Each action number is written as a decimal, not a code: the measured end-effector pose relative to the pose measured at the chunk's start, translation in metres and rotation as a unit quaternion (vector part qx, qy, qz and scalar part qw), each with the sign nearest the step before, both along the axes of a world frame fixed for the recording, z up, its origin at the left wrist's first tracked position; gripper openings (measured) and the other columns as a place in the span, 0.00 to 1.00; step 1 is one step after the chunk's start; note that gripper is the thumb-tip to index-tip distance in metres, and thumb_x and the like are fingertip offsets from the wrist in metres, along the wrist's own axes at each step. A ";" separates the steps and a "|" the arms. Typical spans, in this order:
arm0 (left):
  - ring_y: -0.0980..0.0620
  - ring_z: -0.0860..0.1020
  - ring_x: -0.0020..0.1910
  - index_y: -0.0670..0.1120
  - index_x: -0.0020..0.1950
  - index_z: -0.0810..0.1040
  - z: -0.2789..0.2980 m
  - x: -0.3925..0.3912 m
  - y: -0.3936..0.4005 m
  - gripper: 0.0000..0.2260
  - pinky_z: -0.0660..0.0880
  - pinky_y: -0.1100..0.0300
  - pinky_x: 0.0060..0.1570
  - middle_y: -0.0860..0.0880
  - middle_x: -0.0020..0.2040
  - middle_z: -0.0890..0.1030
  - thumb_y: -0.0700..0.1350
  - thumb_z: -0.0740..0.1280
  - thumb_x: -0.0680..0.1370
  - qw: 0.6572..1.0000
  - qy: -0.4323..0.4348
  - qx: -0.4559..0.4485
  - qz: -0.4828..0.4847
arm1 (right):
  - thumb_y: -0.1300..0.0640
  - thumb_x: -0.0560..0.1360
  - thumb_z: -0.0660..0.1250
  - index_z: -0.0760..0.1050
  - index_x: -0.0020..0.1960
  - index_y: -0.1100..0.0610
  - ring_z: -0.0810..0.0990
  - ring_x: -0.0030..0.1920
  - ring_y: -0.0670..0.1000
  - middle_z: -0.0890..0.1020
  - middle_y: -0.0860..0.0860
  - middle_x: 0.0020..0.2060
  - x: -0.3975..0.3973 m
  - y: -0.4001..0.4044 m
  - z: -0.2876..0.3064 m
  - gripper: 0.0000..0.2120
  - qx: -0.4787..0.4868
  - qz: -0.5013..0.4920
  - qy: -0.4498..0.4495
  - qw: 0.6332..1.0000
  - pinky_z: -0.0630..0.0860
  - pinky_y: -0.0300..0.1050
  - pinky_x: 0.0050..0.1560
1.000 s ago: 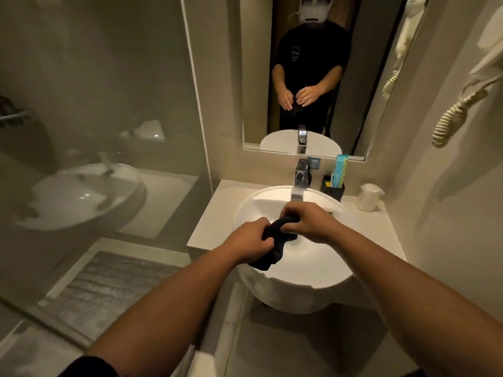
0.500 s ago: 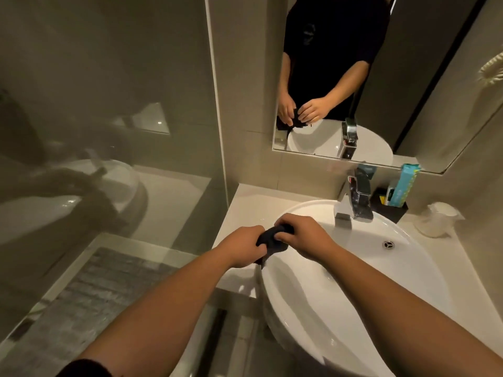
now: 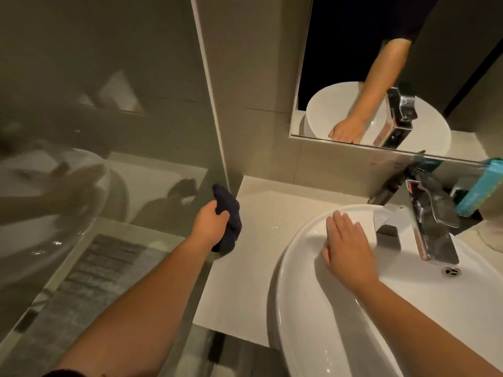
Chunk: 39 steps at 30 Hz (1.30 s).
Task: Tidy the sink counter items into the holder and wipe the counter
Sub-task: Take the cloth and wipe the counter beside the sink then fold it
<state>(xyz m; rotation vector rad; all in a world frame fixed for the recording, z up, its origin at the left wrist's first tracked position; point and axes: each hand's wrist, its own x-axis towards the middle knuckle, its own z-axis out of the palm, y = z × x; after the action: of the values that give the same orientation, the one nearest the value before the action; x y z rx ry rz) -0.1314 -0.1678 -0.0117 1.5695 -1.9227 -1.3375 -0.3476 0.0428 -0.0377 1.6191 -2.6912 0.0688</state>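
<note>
Dark cloth (image 3: 228,217), now clenched in left hand (image 3: 211,225) alone, reaches left counter (image 3: 261,213); right hand (image 3: 347,250), released, rests flat on basin (image 3: 313,308): wiping begins.

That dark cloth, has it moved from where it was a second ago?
Yes. The dark cloth was over the basin in both hands; now the left hand alone holds it left of the basin, over the counter.
</note>
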 end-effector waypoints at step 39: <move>0.51 0.51 0.76 0.48 0.76 0.58 -0.069 0.140 0.187 0.23 0.34 0.56 0.70 0.49 0.78 0.57 0.41 0.54 0.80 0.893 -0.228 -0.244 -0.300 | 0.61 0.70 0.66 0.55 0.74 0.64 0.52 0.76 0.61 0.58 0.62 0.75 -0.008 0.003 -0.026 0.36 -0.001 0.041 -0.002 0.999 0.47 0.59 0.75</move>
<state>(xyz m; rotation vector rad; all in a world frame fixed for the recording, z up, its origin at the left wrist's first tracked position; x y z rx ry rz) 0.0083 0.0195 -0.0808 1.1321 -2.9133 -0.5627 -0.3555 0.0458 -0.0638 1.7311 -2.6261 0.0763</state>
